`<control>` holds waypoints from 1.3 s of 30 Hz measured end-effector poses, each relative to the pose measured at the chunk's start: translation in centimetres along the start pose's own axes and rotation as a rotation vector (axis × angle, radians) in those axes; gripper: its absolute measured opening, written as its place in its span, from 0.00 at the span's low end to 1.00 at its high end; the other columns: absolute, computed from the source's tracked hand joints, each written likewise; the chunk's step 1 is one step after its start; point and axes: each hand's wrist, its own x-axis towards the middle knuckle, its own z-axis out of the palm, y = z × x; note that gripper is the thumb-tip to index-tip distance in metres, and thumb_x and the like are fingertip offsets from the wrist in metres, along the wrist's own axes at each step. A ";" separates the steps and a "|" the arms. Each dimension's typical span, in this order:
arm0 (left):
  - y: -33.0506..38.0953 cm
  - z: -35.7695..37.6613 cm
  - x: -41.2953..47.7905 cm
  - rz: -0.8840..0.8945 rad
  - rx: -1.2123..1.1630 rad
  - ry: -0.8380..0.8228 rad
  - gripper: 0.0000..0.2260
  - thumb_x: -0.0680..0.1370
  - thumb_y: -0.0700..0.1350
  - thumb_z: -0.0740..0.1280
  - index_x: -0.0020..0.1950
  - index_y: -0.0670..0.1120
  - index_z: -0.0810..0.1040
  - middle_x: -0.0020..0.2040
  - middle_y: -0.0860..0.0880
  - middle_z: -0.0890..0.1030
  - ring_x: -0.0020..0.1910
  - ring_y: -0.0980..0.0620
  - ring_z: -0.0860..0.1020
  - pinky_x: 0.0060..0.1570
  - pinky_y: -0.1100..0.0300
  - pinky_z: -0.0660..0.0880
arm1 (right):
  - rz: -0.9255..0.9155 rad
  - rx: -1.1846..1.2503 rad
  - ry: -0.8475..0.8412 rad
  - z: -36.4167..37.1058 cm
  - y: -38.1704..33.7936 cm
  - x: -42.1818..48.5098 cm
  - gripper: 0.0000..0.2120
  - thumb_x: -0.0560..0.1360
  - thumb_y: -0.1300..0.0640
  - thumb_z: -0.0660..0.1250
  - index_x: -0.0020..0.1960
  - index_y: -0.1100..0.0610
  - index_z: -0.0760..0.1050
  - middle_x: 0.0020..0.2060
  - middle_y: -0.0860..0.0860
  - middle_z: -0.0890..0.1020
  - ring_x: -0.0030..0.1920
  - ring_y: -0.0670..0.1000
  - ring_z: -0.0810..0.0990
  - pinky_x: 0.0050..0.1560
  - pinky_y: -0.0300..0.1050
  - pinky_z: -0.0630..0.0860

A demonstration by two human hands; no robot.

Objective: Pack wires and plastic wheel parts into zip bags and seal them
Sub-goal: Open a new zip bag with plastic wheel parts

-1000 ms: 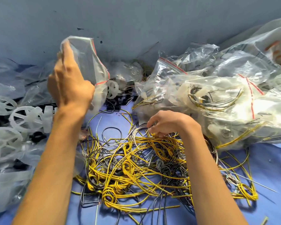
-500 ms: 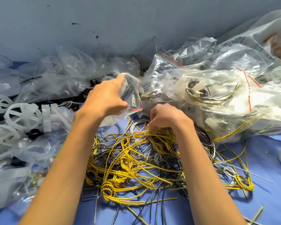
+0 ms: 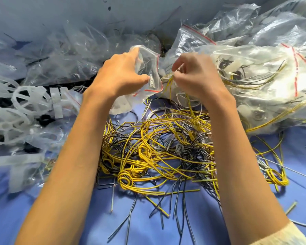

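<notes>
My left hand point(image 3: 120, 75) grips a clear zip bag point(image 3: 148, 68) with a red seal line, held above the far edge of the wire pile. My right hand point(image 3: 196, 76) is just to its right, pinching a few yellow wires point(image 3: 169, 85) that hang down toward the pile, close to the bag's mouth. A tangled pile of yellow, black and grey wires point(image 3: 157, 149) lies on the blue cloth between my forearms. White plastic wheel parts point(image 3: 30, 99) lie at the left.
Filled zip bags point(image 3: 254, 76) holding wires and white parts are heaped at the right. Empty clear bags point(image 3: 64, 55) lie along the grey wall at the back left. Black rings point(image 3: 45, 119) sit among the wheel parts. Blue cloth point(image 3: 298, 152) shows at the right and front.
My left hand brought the bag down from high on the left to the middle. My right hand rose from the pile, lifting yellow wires up beside the bag.
</notes>
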 end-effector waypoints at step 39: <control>1.5 -0.7 -1.1 0.031 -0.275 -0.021 0.16 0.76 0.58 0.55 0.46 0.50 0.77 0.33 0.50 0.78 0.36 0.41 0.79 0.46 0.47 0.76 | -0.318 0.455 0.096 1.1 -3.4 -0.1 0.14 0.77 0.58 0.66 0.60 0.62 0.73 0.57 0.56 0.79 0.59 0.53 0.78 0.57 0.38 0.70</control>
